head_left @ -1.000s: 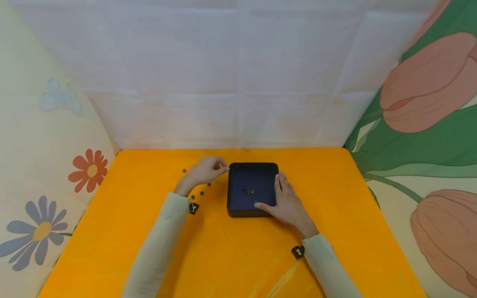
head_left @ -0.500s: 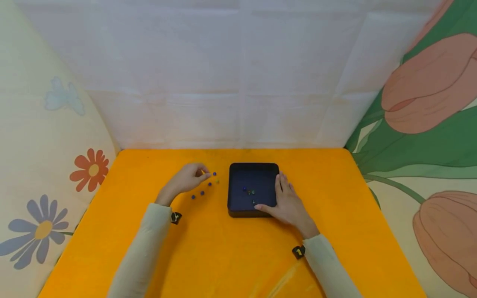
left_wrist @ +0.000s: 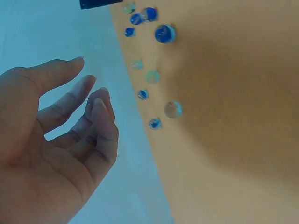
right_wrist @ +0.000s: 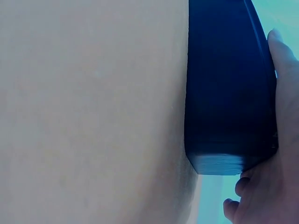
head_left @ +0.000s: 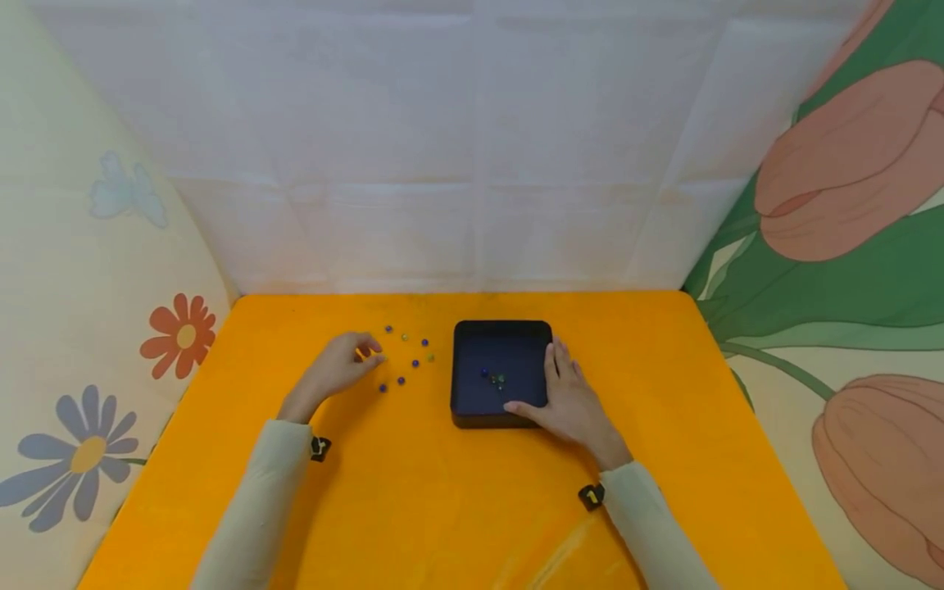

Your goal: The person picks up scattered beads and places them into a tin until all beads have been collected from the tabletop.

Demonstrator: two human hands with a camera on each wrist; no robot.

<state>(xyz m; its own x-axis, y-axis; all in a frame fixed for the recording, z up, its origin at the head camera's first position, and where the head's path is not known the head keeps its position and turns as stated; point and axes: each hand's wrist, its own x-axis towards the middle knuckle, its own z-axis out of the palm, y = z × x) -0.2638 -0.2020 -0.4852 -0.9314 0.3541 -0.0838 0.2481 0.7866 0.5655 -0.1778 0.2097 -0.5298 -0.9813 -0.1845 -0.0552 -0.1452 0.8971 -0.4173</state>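
In the head view, my left hand [head_left: 335, 365] hovers left of the loose glass marbles with its fingers loosely bent. The left wrist view shows nothing between its thumb and fingers [left_wrist: 105, 121]. Blue marbles [head_left: 415, 363] and pale yellowish ones [head_left: 405, 337] lie scattered on the table between this hand and a square black tray [head_left: 479, 422]. A blue marble [head_left: 484, 373] and several greenish ones [head_left: 501, 378] sit inside the tray. My right hand [head_left: 571, 406] holds the tray's near right corner, thumb over the front rim and fingers along the right wall.
An orange cloth [head_left: 442, 508] covers the table. A white sheet [head_left: 472, 164] hangs behind its back edge. Flower-printed fabric stands at both sides, with a red flower [head_left: 177, 336] on the left and large tulips [head_left: 848, 164] on the right.
My left hand has drawn back leftward from the tray's left rim, uncovering marbles on the table. Inside the tray, one small marble has rolled up toward the others. The right hand stays put.
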